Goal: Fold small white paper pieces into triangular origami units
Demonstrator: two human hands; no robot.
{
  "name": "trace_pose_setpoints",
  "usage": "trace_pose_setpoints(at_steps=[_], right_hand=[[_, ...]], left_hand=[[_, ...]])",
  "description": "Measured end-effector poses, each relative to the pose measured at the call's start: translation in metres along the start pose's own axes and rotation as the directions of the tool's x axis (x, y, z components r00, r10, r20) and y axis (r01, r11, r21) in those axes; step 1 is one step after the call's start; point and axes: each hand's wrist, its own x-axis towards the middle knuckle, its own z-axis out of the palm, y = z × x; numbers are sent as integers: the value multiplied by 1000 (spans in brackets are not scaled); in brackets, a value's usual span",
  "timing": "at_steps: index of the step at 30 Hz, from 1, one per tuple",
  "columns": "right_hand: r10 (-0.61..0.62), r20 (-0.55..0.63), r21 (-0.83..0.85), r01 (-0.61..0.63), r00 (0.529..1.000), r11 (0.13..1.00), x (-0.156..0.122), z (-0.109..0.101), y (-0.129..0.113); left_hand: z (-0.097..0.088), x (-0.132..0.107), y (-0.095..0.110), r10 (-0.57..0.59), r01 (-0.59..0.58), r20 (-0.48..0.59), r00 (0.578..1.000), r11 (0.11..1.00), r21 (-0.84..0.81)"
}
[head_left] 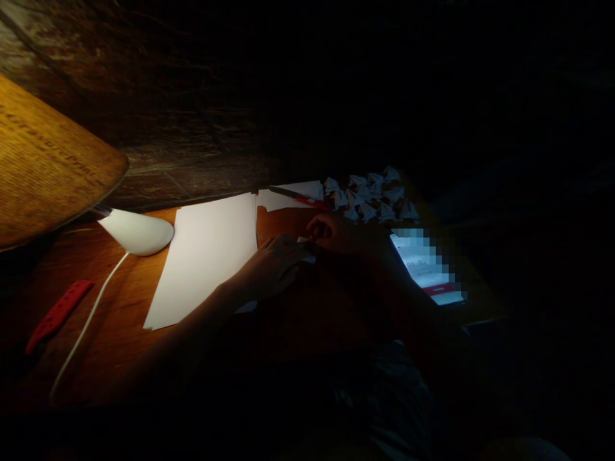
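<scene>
The scene is dim, lit from the left. My left hand (276, 266) lies with its fingers curled over a small piece of white paper (306, 250) on the wooden table (120, 320). My right hand (336, 234) meets it from the right, fingers pinched on the same small paper. A stack of white paper sheets (206, 256) lies just left of my left hand. Behind my hands sits a pile of several folded white paper pieces (372, 195).
A white lamp base (137, 232) with a white cable (86, 326) stands at the left. A red flat tool (57, 314) lies near the left edge. Red-handled scissors (300, 197) lie on paper behind. A lit phone (427, 266) rests at the right. A woven shade (43, 166) looms upper left.
</scene>
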Motion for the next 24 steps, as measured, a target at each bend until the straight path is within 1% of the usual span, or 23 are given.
trace_pose_setpoints(at_steps=[4,8,14,24], right_hand=[[-74,50,47,72,996,996,-1,-4,4],[-147,103,66,141,984,988,0,-8,8],[-151,103,48,147,983,988,-1,-8,8],[-130,83,62,125,988,990,1,-4,9]], left_hand=[[2,-2,-2,-3,3,-4,1000,1000,5],[7,-5,-4,2,-2,-6,1000,1000,22],[12,-4,-6,0,0,-8,1000,1000,23],[12,-3,-6,2,-2,9,1000,999,39]])
